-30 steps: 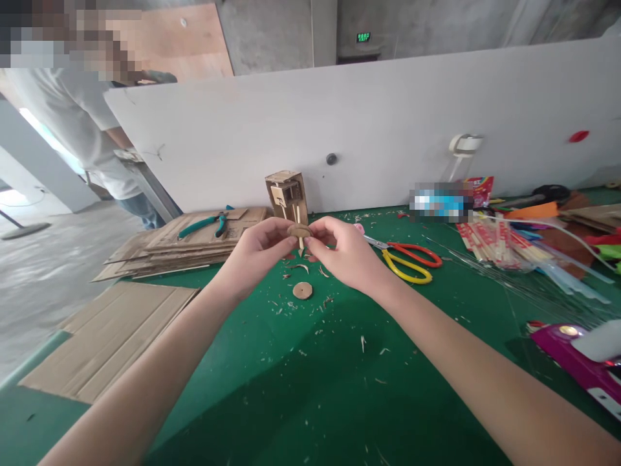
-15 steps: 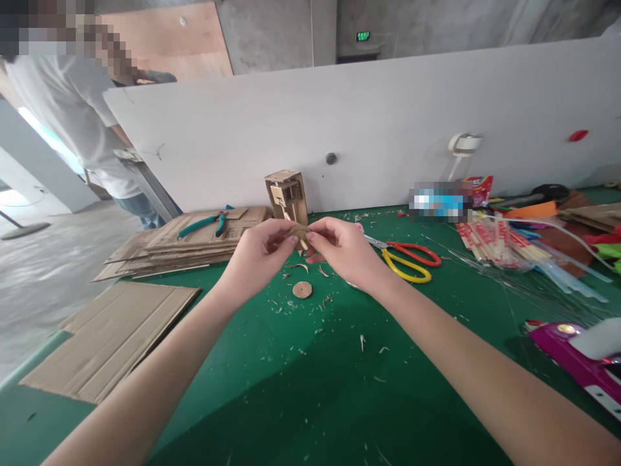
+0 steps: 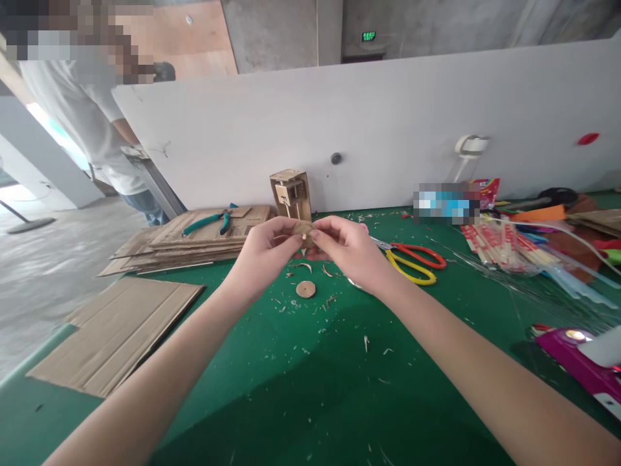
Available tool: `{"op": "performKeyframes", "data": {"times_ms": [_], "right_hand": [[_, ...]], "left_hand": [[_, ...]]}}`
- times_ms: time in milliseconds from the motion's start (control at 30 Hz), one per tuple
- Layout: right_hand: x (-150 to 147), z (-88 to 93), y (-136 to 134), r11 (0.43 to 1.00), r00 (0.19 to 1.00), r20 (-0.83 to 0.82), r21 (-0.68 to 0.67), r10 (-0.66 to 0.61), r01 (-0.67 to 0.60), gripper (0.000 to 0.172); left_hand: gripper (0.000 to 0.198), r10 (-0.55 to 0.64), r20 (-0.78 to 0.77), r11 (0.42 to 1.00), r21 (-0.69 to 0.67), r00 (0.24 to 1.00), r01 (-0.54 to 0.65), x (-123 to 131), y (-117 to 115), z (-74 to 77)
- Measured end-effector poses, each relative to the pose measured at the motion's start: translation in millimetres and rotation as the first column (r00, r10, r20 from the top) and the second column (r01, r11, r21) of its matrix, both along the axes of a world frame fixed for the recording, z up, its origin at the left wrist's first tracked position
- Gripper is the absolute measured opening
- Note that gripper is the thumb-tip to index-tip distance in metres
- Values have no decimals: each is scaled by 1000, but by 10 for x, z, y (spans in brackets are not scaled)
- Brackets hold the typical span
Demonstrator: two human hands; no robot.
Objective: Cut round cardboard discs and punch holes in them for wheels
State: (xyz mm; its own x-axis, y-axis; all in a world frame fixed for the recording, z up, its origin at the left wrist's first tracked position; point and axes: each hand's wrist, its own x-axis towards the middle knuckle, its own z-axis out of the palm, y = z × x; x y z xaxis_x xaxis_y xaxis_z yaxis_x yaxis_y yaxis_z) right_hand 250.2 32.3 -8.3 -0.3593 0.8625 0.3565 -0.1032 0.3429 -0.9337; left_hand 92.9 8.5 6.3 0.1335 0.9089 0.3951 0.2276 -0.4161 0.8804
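Observation:
Between my two hands is a small round cardboard disc (image 3: 303,228) with a thin wooden stick end at its middle. My left hand (image 3: 270,249) pinches its left edge, and my right hand (image 3: 345,249) pinches the right edge; the fingertips cover part of it. Below them a second cardboard disc (image 3: 305,289) with a small centre hole lies flat on the green table (image 3: 272,395) among scraps. Just behind my hands stands a cardboard box frame (image 3: 291,193) with wooden sticks inside.
Stacked cardboard (image 3: 160,243) with teal pliers (image 3: 206,222) lies left, a flat cardboard sheet (image 3: 119,330) nearer. Scissors (image 3: 412,262) with red and yellow handles lie right of my hands. Farther right are packed sticks (image 3: 504,243), wires and a purple device (image 3: 577,356). A white board (image 3: 388,129) stands behind.
The disc in my hands has tilted, so more of its face and the stick end show. The whole view has shifted slightly; both hands keep their pinch.

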Motion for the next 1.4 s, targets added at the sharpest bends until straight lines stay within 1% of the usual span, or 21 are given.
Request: {"op": "performKeyframes", "data": {"times_ms": [67, 133, 300, 467, 567, 667, 800, 900, 967, 1067, 1200, 1267, 1400], "right_hand": [[11, 33, -12, 999, 999, -27, 6, 40, -40, 16], [22, 46, -8, 999, 999, -21, 14, 42, -42, 20], [12, -3, 34, 999, 1000, -6, 34, 3, -3, 21], [-18, -47, 36, 993, 998, -1, 100, -58, 58, 21], [-29, -44, 19, 989, 995, 23, 115, -100, 97, 21], [-31, -33, 5, 989, 994, 8, 110, -105, 103, 21], [-21, -34, 6, 991, 999, 3, 127, -49, 48, 25], [-18, -59, 25, 988, 997, 50, 146, -64, 56, 28], [-22, -79, 43, 987, 995, 54, 138, -86, 78, 27], [-22, -96, 59, 983, 992, 64, 153, -113, 102, 26], [-5, -79, 48, 975, 985, 86, 177, -148, 131, 25], [7, -60, 38, 978, 986, 102, 177, -134, 114, 24], [31, -23, 23, 982, 986, 135, 176, -97, 73, 22]], "left_hand": [[24, -24, 90, 999, -36, 996, 27, 8, 5, 0], [25, -32, 116, 999, -39, 993, 37, 13, 9, 0], [24, -3, 33, 1000, -23, 999, 4, 17, 19, -10], [25, 10, -12, 999, 46, 1000, -10, 30, 19, -18], [25, 9, -13, 999, 54, 1000, -8, 35, 20, -26], [24, 2, 28, 1000, 21, 1000, -3, 42, 29, -40], [22, 3, 123, 999, -35, 992, 1, 33, 54, -58], [18, -46, 215, 993, -100, 976, 69, 10, 69, -61], [16, -60, 249, 986, -136, 967, 96, 0, 70, -58], [15, -40, 208, 989, -130, 977, 68, 9, 60, -55], [13, -8, 90, 999, -44, 996, 13, 43, 47, -57], [13, 7, 56, 1000, -10, 998, -7, 50, 47, -58], [14, 19, 11, 1000, 14, 1000, -19, 32, 57, -57]]}}
